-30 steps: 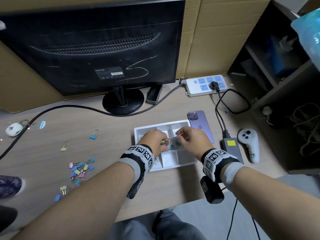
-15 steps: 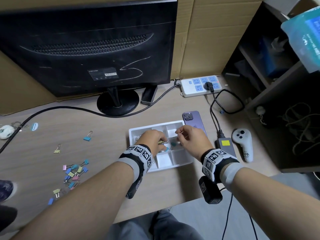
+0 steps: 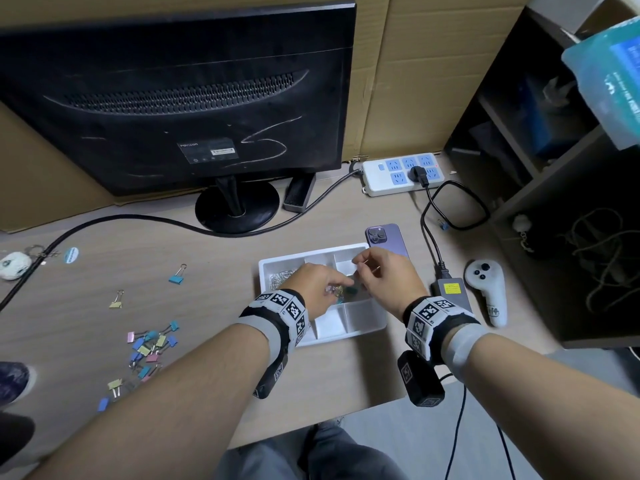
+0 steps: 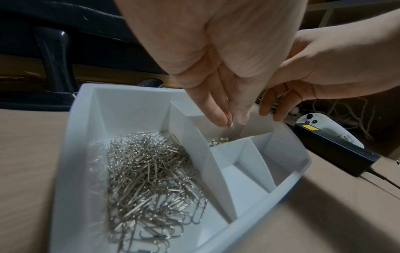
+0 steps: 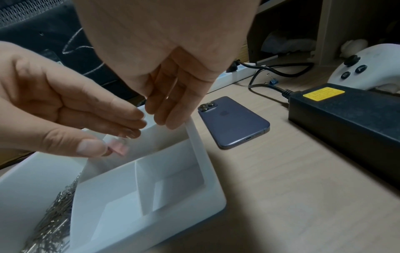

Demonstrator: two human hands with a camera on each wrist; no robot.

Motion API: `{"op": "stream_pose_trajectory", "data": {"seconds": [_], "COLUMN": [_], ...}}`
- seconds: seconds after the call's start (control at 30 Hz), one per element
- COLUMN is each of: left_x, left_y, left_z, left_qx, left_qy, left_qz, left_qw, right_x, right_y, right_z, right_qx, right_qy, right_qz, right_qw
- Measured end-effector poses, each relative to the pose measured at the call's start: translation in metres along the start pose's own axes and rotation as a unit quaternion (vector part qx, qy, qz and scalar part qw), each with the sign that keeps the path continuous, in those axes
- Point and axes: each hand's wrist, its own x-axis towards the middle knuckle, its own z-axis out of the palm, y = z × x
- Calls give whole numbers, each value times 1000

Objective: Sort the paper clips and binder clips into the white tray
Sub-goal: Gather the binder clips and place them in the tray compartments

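Note:
The white tray (image 3: 349, 333) (image 4: 71, 137) (image 5: 195, 137) sits on the desk under both hands. Its long left compartment holds a heap of silver paper clips (image 4: 151, 171) (image 3: 278, 277). A few binder clips (image 4: 223, 141) (image 3: 341, 292) lie in a middle compartment. My left hand (image 3: 341, 284) (image 4: 229, 119) (image 5: 112, 142) points down over that compartment and pinches a blurred pink binder clip (image 5: 119, 148) between thumb and fingers. My right hand (image 3: 358, 263) (image 5: 164, 116) (image 4: 272, 111) hovers over the tray's far right with loosely bent fingers; nothing shows in them. A pile of coloured binder clips (image 3: 149, 348) lies far left.
Lone blue (image 3: 177, 277) and yellow (image 3: 117, 301) binder clips lie left of the tray. A purple phone (image 3: 386, 239), a black power brick (image 3: 450, 292) and a white controller (image 3: 486, 292) sit to the right. A monitor stand (image 3: 237, 211), cable and power strip (image 3: 403, 174) are behind.
Both hands stay over the tray's middle, with only small finger movements. The head view has shifted a little, so the desk sits differently in frame.

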Motion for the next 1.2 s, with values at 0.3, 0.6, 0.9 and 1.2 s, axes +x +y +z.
{"op": "stream_pose_trajectory", "data": {"seconds": [0.3, 0.6, 0.9, 1.2], "left_x": [-45, -168, -272, -250], "left_y": [-47, -169, -265, -288], "left_z": [-41, -90, -57, -58], "left_qx": [-39, -42, -3, -73], "left_qy": [82, 203, 100, 126], "left_qz": [-63, -239, -409, -362], "left_qw": [994, 949, 907, 921], "right_x": [25, 46, 59, 72], "right_y": [-65, -162, -204, -200], "right_z": [41, 181, 279, 294], "right_qx": [-17, -132, -195, -318], "right_qy": [-21, -178, -246, -240], "right_qz": [-65, -173, -184, -134], "right_qw": [998, 960, 931, 908]}}
